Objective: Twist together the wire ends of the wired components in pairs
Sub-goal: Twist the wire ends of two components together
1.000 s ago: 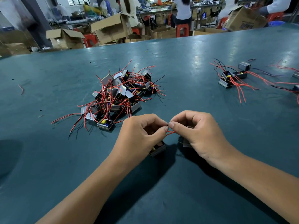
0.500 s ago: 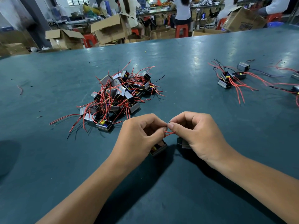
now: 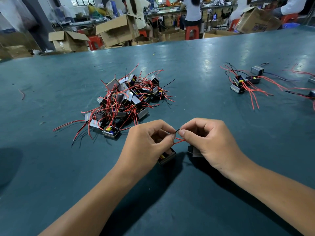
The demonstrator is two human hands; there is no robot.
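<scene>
Over the teal table (image 3: 187,68), my left hand (image 3: 144,142) and my right hand (image 3: 209,142) meet fingertip to fingertip. Between them they pinch a short black wire end (image 3: 177,130), with thin red wires (image 3: 179,141) looping just below. One small boxy component (image 3: 167,157) lies under my left hand, and a second component (image 3: 194,151) peeks out beneath my right palm. A heap of like components with red and black wires (image 3: 126,99) sits beyond my left hand.
A smaller group of wired components (image 3: 245,82) lies at the far right, its red leads trailing toward the table's right edge. A stray wire scrap (image 3: 22,94) lies far left. Open cardboard boxes (image 3: 117,31) and seated people are behind the table's far edge.
The two hands stay almost in place with fingertips together. A black wire end now shows between the thumbs, above the red wires.
</scene>
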